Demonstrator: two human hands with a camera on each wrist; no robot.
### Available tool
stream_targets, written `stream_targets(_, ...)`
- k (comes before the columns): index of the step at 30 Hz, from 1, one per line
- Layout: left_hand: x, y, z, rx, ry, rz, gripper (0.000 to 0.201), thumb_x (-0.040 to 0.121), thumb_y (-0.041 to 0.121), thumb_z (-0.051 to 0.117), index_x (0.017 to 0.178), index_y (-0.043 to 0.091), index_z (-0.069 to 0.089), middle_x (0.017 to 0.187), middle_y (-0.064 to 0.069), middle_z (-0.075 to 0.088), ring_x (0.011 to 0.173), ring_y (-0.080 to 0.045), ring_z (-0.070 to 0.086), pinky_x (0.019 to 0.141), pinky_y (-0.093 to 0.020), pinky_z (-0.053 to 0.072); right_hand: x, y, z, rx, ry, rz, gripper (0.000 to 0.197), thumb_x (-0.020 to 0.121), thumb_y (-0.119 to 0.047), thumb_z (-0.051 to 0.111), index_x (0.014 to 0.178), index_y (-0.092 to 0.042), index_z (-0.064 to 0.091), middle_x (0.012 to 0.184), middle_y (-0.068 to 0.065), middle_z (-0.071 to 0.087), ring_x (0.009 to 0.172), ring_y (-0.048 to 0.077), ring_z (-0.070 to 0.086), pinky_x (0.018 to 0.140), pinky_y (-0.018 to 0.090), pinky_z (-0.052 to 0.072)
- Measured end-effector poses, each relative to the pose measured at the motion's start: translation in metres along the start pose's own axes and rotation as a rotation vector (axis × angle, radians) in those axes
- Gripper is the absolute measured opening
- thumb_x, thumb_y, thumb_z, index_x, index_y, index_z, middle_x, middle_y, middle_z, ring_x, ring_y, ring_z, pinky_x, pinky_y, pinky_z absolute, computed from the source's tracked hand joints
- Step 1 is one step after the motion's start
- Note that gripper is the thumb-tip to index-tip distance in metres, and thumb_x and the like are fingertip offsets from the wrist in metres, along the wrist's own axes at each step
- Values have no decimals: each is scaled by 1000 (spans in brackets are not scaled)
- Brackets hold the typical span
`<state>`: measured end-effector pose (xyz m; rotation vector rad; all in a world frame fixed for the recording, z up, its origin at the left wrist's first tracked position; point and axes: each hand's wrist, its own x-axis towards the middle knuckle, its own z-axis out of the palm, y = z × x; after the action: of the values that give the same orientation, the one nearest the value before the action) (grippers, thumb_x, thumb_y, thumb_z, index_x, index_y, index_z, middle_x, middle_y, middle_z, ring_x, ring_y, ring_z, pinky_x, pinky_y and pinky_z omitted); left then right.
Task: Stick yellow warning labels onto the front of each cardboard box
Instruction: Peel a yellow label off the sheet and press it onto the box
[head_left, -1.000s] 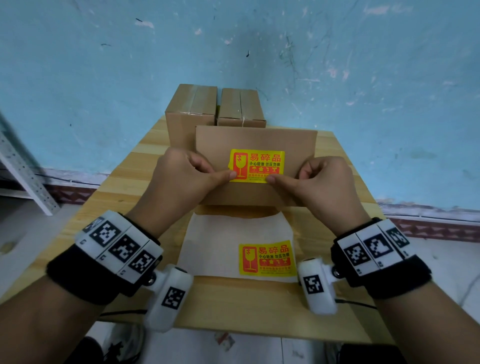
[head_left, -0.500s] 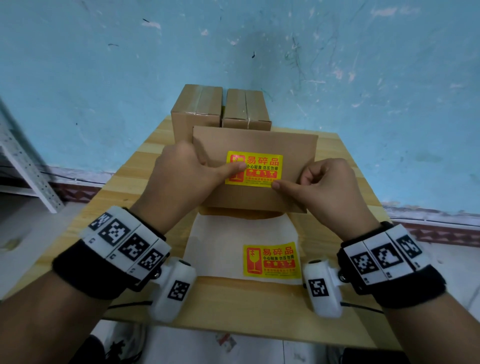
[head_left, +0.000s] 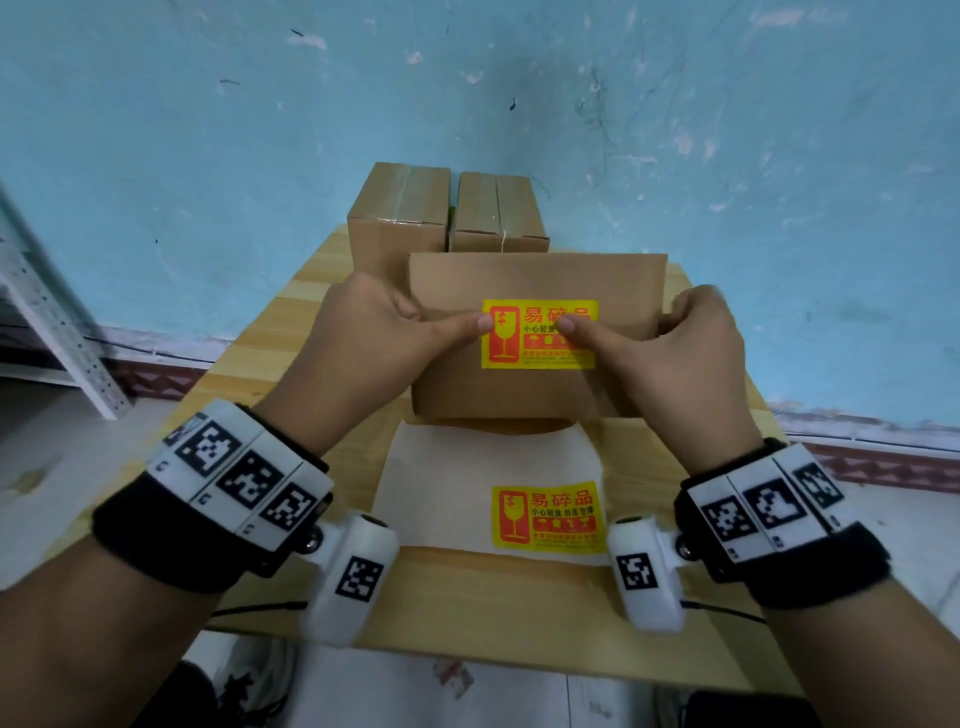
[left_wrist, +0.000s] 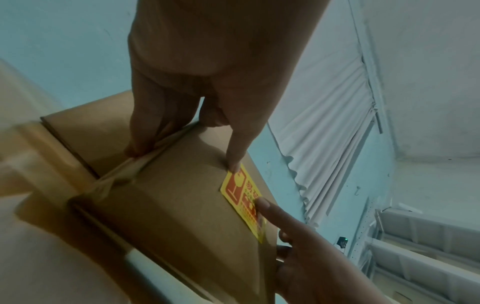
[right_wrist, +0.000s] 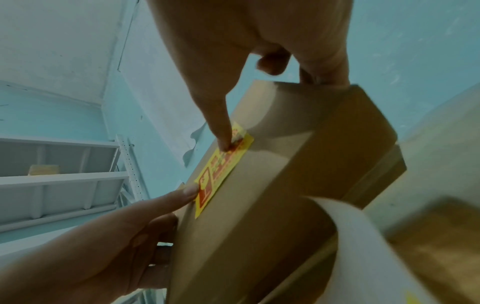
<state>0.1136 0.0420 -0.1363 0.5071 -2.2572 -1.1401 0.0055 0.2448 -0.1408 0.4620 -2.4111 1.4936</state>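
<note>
so our right thumb (head_left: 566, 326) just slid in toward the label's (head_left: 537, 335) middle, both hands (head_left: 363, 343) (head_left: 696, 353) clamping the box (head_left: 535, 395), so this one's basically stuck.

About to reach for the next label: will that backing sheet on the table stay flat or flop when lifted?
The backing sheet looks thin and already curls in the right wrist view, so it will probably flop. It likely weighs little and may slide on the table when its yellow label is peeled.

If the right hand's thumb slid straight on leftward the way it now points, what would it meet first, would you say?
Most likely the left hand's thumb tip, which presses the left end of the yellow label on the held box. Only label seems to lie between them.
</note>
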Motion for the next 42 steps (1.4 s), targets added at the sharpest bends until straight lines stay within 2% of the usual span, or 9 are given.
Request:
stream_targets(5, -5, 7, 3, -84, 177, 80, 60, 63, 59, 83, 55, 14, 44, 46, 4, 41, 48, -11, 35, 54, -31, 33, 1, 0, 0, 127, -101, 62, 104, 44, -62, 90, 121, -20, 36, 118, 2, 61, 103, 12, 65, 84, 32, 57)
stream_targets(7, -9, 15, 4, -55, 278, 86, 58, 61, 66, 80, 77, 19, 49, 57, -1, 53, 53, -12, 42, 55, -31, 38, -2, -5, 2, 137, -87, 25, 108, 39, -67, 89, 123, -18, 43, 122, 0, 60, 107, 10, 63, 86, 32, 57)
stream_targets(12, -12, 15, 6, -55, 260, 88, 65, 66, 71, 72, 122, 41, 55, 93, 20, 66, 82, 9, 64, 71, -13, 51, -8, -12, 1, 249, -64, -23, 104, 47, -55, 93, 131, -18, 45, 119, -8, 65, 107, 4, 65, 90, 36, 57)
stream_targets(15, -5, 6, 10, 12, 194, 96, 63, 63, 88, 57, 108, 44, 62, 104, 1, 63, 95, -11, 62, 80, -36, 57, -11, -12, 3, 250, -61, -24, 97, 49, -51, 93, 130, -21, 49, 115, -12, 66, 104, 2, 66, 90, 35, 58)
stream_targets(21, -11, 17, 14, -181, 198, 134, 83, 58, 68, 79, 116, 25, 38, 124, -2, 38, 123, -14, 48, 100, -28, 47, -14, -15, 7, 338, -64, 9, 89, 45, -53, 95, 120, -26, 55, 110, -12, 71, 98, 1, 69, 86, 37, 60)
stream_targets(27, -19, 18, 26, -388, 204, 165, 93, 53, 38, 95, 118, 16, 32, 117, 5, 57, 104, 2, 63, 87, -21, 53, -19, -21, 5, 325, 41, -52, 88, 46, -63, 89, 117, -24, 56, 102, -12, 70, 93, 0, 69, 79, 29, 59)
stream_targets(32, -19, 14, 28, -533, 140, 88, 87, 65, 22, 91, 127, 12, 31, 125, -1, 60, 106, -3, 66, 87, -24, 56, -18, -18, 5, 335, 16, -69, 77, 54, -56, 90, 117, -25, 59, 103, -14, 71, 94, -2, 68, 80, 27, 58)
stream_targets(38, -19, 10, 28, -599, 87, 53, 77, 78, 16, 82, 136, 18, 32, 127, -2, 57, 107, -7, 65, 83, -24, 56, -13, -13, 4, 323, -24, -96, 57, 68, -48, 86, 114, -24, 62, 98, -17, 71, 89, -9, 66, 73, 13, 52)
stream_targets(42, -18, 8, 28, -657, 51, -5, 60, 85, 15, 75, 133, 20, 39, 114, 3, 60, 94, -3, 67, 73, -21, 55, -10, -8, 2, 308, -59, -93, 56, 77, -49, 79, 122, -22, 61, 107, -12, 72, 97, -2, 67, 83, 22, 55)
